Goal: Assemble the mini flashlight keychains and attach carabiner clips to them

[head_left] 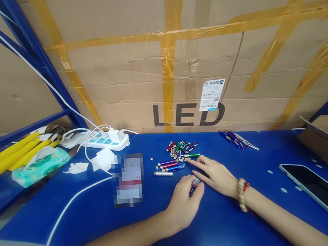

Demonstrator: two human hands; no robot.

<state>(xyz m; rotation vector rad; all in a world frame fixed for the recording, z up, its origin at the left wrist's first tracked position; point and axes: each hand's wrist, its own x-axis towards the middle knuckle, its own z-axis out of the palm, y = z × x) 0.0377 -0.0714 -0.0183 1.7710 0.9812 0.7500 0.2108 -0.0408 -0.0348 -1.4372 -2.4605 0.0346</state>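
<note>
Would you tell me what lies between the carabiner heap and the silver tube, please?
A purple tube, a red tube, a blue tube and some small discs, in the head view.

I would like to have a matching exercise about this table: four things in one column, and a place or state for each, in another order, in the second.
1. left hand
2. right hand
3. power strip
4. dark-screened phone

A. at the far right of the view
B. open, fingertips near the coloured tubes
C. closed around a small shiny-ended object
D. white and light blue, with a plug in it

Pairs: 1-C, 2-B, 3-D, 4-A
</note>
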